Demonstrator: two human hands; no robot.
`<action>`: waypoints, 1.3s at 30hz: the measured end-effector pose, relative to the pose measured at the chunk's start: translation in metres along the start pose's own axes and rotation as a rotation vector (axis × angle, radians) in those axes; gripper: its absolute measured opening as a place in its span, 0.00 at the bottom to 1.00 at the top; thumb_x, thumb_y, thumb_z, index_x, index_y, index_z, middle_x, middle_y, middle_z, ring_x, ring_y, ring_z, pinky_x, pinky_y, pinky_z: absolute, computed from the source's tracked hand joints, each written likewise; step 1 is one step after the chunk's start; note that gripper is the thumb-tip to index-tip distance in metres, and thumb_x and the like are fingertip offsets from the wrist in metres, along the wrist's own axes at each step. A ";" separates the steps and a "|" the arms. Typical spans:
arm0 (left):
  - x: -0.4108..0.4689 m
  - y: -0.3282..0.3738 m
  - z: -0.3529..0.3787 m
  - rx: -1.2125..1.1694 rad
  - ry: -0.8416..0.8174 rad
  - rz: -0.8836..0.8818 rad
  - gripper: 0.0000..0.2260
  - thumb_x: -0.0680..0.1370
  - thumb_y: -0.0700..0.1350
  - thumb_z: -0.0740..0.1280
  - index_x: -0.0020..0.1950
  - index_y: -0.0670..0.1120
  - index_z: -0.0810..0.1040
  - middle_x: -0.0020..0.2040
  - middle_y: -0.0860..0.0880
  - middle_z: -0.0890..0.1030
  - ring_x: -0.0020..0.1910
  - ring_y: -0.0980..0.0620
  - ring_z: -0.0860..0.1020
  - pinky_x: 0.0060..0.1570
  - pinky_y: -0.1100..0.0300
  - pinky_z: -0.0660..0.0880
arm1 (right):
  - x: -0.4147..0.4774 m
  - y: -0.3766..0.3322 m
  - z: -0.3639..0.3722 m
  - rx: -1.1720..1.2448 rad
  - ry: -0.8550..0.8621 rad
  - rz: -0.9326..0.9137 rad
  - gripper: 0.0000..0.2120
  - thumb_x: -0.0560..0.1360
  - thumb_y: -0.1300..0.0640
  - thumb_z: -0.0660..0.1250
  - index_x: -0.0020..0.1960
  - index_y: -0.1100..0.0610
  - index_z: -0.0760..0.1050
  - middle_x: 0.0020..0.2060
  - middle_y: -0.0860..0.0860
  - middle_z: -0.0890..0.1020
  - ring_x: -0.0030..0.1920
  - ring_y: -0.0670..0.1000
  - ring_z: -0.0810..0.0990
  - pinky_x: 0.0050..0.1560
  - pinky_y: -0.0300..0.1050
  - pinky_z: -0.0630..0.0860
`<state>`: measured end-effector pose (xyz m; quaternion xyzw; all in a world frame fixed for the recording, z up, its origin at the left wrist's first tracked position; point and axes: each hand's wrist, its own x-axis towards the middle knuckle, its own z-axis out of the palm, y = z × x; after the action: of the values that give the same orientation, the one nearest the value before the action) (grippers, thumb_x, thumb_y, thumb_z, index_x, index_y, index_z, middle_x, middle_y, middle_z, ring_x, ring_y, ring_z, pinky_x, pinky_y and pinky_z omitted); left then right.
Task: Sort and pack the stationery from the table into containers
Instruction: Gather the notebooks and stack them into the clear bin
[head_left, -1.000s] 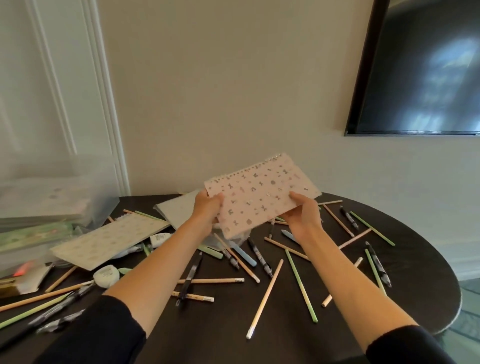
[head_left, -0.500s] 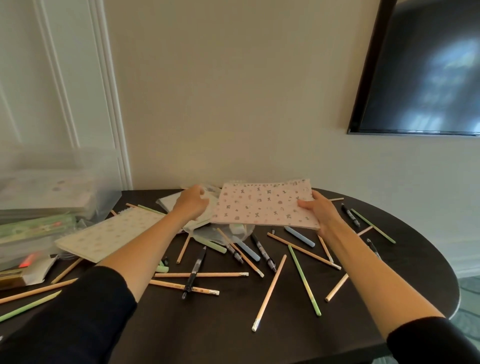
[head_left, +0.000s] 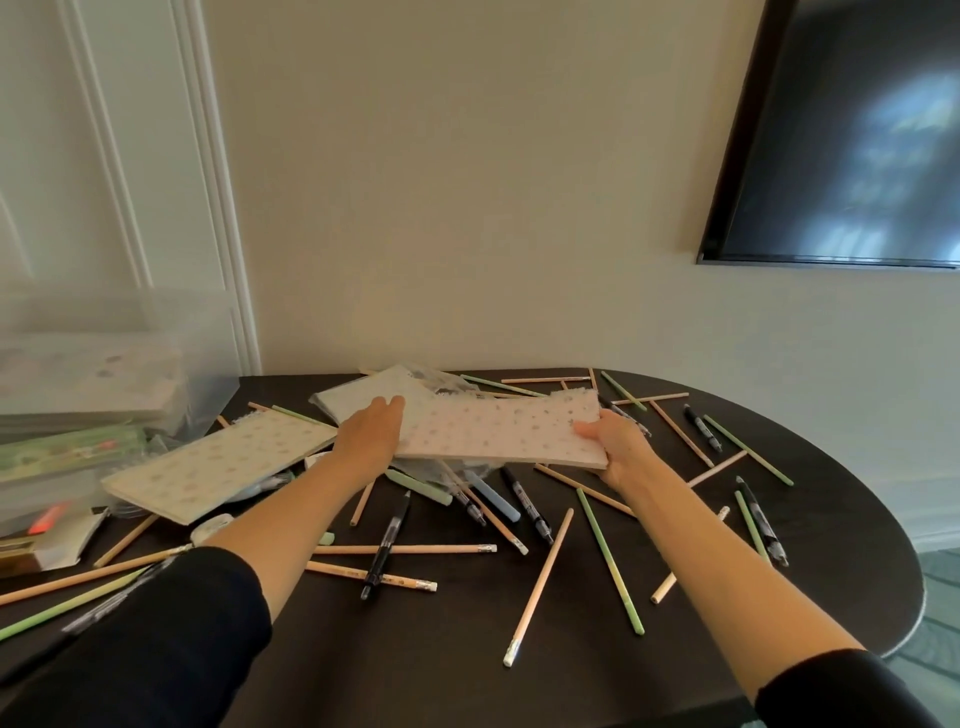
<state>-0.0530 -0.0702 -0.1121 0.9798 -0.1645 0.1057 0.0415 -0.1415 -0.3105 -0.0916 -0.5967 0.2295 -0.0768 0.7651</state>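
Observation:
My right hand (head_left: 615, 447) grips the right end of a pink patterned spiral notebook (head_left: 498, 434), held almost flat just above the dark table (head_left: 857, 525). My left hand (head_left: 371, 434) lies with straight fingers on a pale grey notebook (head_left: 363, 397) beside the pink one's left end. A cream dotted notebook (head_left: 218, 462) rests tilted at the left. Several wooden and green pencils (head_left: 537, 569) and black pens (head_left: 384, 545) are scattered over the table.
Clear plastic bins (head_left: 104, 379) holding notebooks and stationery stand at the far left. A crumpled clear bag (head_left: 441, 382) lies behind the notebooks. A dark screen (head_left: 852, 130) hangs on the wall at right. The table's rounded edge curves at right.
The pink notebook has come down from an upright tilt to nearly flat and low. My left hand has let go of it and reached onto the grey notebook.

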 end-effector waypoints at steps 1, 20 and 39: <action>0.000 -0.002 0.000 -0.003 0.003 -0.001 0.11 0.80 0.35 0.53 0.61 0.41 0.64 0.56 0.41 0.71 0.54 0.41 0.73 0.42 0.54 0.65 | 0.001 0.001 0.005 -0.001 0.021 -0.023 0.22 0.78 0.70 0.57 0.70 0.60 0.62 0.63 0.59 0.74 0.57 0.59 0.78 0.50 0.51 0.78; -0.004 -0.010 -0.013 0.090 0.041 0.083 0.09 0.76 0.31 0.58 0.54 0.41 0.70 0.54 0.41 0.75 0.54 0.40 0.75 0.40 0.55 0.65 | -0.012 0.050 0.133 0.253 0.133 -0.005 0.17 0.82 0.61 0.45 0.71 0.52 0.55 0.63 0.54 0.69 0.57 0.56 0.73 0.55 0.50 0.74; 0.035 0.024 0.002 -0.306 0.043 0.135 0.19 0.83 0.42 0.50 0.75 0.45 0.58 0.69 0.43 0.69 0.66 0.45 0.68 0.63 0.55 0.65 | 0.043 0.054 0.123 0.204 -0.096 0.098 0.24 0.78 0.73 0.51 0.71 0.60 0.64 0.62 0.60 0.74 0.55 0.63 0.77 0.42 0.57 0.77</action>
<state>-0.0283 -0.1040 -0.1055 0.9463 -0.2431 0.1027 0.1866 -0.0575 -0.2041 -0.1314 -0.5068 0.2123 -0.0334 0.8349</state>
